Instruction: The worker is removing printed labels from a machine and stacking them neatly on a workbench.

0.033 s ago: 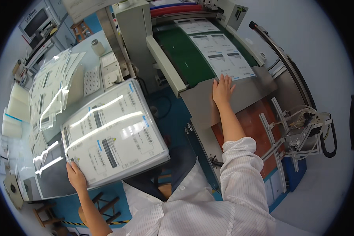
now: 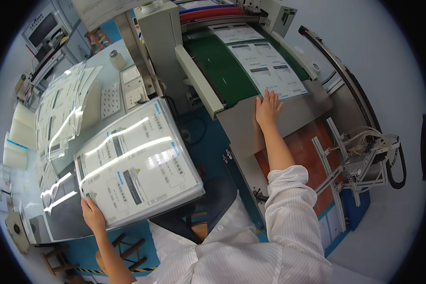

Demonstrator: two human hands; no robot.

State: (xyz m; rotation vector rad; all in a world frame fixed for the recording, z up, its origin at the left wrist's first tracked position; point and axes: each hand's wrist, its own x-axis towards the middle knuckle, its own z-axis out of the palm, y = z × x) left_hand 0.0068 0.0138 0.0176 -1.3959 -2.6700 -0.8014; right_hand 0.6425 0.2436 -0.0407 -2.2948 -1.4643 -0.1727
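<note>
Along the near left edge of a thick stack of clear printed sheets (image 2: 149, 165), my left hand (image 2: 93, 217) rests with its fingers loosely extended. The sheets carry black and blue print, and light strips glare across them. My right hand (image 2: 269, 110) lies flat with fingers spread on the metal plate (image 2: 236, 124) at the near end of a green conveyor belt (image 2: 217, 71). Its fingertips reach the near edge of a printed sheet (image 2: 272, 71) on the belt. Another printed sheet (image 2: 234, 32) lies farther up the belt, close to the machine.
Loose printed sheets (image 2: 61, 109) cover the left table, with plastic rolls (image 2: 21, 123) and a small bottle (image 2: 117, 60) around them. A metal frame with tubing (image 2: 364, 158) stands over an orange-brown surface (image 2: 298, 151) on the right. Wooden stools (image 2: 57, 258) stand below the left table.
</note>
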